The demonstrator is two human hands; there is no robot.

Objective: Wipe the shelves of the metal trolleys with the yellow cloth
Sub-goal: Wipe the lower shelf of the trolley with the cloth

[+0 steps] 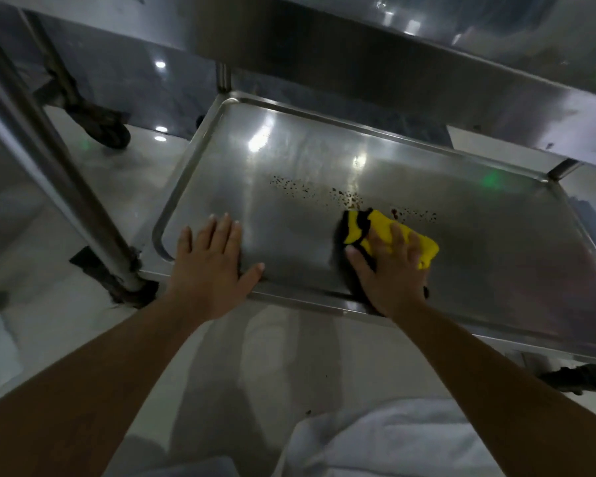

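Now right hand flat, pressing yellow cloth on shelf; left hand flat, empty.

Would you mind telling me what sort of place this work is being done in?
Probably a commercial kitchen or catering service area: a stainless steel trolley with a rimmed lower shelf, a second trolley's black caster wheel on a glossy pale tiled floor, and dark crumbs on the shelf.

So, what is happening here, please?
A person is wiping the lower shelf of a metal trolley. The right hand presses a yellow cloth flat onto the shelf, just below a line of dark brown specks not yet wiped. The left hand rests flat, fingers straight, at the shelf's near left corner.
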